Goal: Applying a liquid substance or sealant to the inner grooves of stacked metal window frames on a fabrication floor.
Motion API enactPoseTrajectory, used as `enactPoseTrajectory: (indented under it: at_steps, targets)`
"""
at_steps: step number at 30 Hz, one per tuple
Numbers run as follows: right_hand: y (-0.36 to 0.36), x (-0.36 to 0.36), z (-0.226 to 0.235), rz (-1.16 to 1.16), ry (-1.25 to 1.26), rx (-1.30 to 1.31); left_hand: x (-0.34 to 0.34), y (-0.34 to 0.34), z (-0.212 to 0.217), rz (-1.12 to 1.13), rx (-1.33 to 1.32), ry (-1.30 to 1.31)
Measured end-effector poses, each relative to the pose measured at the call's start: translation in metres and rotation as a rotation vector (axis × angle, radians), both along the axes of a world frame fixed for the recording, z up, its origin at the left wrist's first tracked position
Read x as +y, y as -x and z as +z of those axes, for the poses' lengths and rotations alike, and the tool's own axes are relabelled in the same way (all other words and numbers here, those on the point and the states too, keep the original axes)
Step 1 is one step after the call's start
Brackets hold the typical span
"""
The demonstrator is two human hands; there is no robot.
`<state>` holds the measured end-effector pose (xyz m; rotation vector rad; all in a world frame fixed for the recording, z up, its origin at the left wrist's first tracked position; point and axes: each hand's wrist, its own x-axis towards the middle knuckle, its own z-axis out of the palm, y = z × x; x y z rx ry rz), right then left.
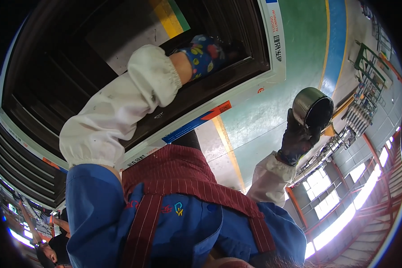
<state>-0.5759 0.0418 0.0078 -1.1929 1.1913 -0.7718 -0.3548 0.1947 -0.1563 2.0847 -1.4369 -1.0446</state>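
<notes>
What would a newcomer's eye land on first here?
Probably the shiny metal cup, dark inside, held up by the gloved right hand at the right. Next, the left hand in its bright floral-patterned blue glove, near a corner of the big dark frame at the upper left. Then the maroon pinstriped apron at lower centre.

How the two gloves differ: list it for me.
The left glove shows bright spots on blue; the right glove looks mostly black, with faint patterning near its cuff. The left glove is at the dark frame's corner; the right glove holds a metal cup, clear of the frame. Both are worn with white oversleeves.
</notes>
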Motion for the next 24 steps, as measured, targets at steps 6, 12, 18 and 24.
enactPoseTrajectory:
  at_steps: [6, 12, 18, 24]
  targets:
    - [0.001, -0.005, 0.003, 0.042, -0.025, -0.052, 0.026, -0.029, 0.032, -0.096, 0.114, -0.097]
    - [-0.005, 0.0, -0.001, -0.001, 0.031, -0.005, -0.013, -0.035, 0.007, -0.067, 0.01, 0.06]
    - [0.004, -0.004, -0.001, 0.01, 0.008, -0.039, -0.048, -0.027, -0.015, -0.084, -0.01, -0.08]
    - [0.008, -0.004, 0.002, 0.032, 0.024, -0.008, -0.046, -0.035, -0.013, -0.178, -0.151, 0.022]
